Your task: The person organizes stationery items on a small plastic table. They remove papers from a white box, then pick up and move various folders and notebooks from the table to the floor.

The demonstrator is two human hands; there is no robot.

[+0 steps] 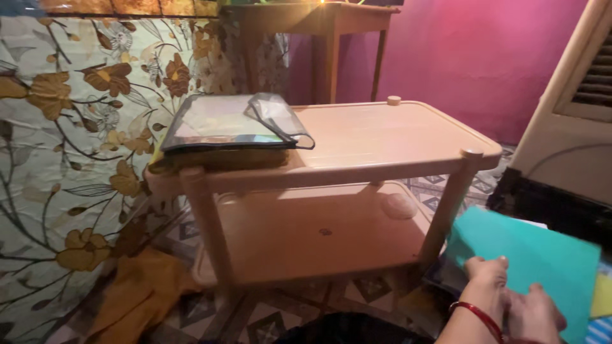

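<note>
A teal folder (529, 255) lies tilted low at the right, over other sheets, one of them yellow (602, 296). My left hand (486, 280), with a red bangle on the wrist, grips the folder's near edge. Close beside it, my right hand (535, 312) holds the same edge. Both are blurred. In front of me stands a beige plastic two-tier table (382, 137). A stack of flat books (220, 127) with a grey face mask (280, 118) on top sits at its left end.
The table's lower shelf (306, 236) is just left of the folder. A yellow cloth (137, 293) lies on the patterned floor tiles at the left, below a floral bedsheet (64, 159). A wooden table (331, 25) stands at the back, and a beige louvred cabinet (574, 127) at the right.
</note>
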